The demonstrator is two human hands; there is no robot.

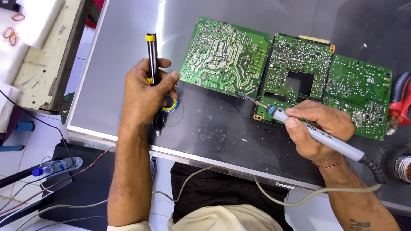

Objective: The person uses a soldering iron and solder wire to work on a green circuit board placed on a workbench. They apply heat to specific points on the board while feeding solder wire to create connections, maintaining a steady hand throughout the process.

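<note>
The bench (214, 132) is a dark panel with a pale metal rim; its near edge is seen running from 8 to 4 o'clock, its left edge up toward 11. Open surface is left between the two hands at the middle and along the far left strip. At 9 o'clock, past the left edge, white floor is seen with cables and a plastic bottle (58, 166).

Three green boards are laid side by side, touching, from 12 to 3 o'clock: the left board (222, 55), the middle board (295, 64) with a square cut-out, and the right board (359, 94). All are turned solder side up, with silver traces and dots showing.

The left hand (145, 94) is closed around a black pump (152, 64) with a yellow cap, held upright just beside the left board. A small solder reel (171, 106) is seen under it.

The right hand (317, 124) is pinched around a grey iron (317, 133), whose tip is set at the near edge of the middle board. Its cord is led off toward 4 o'clock. Red pliers (400, 102) lie at 3 o'clock.
</note>
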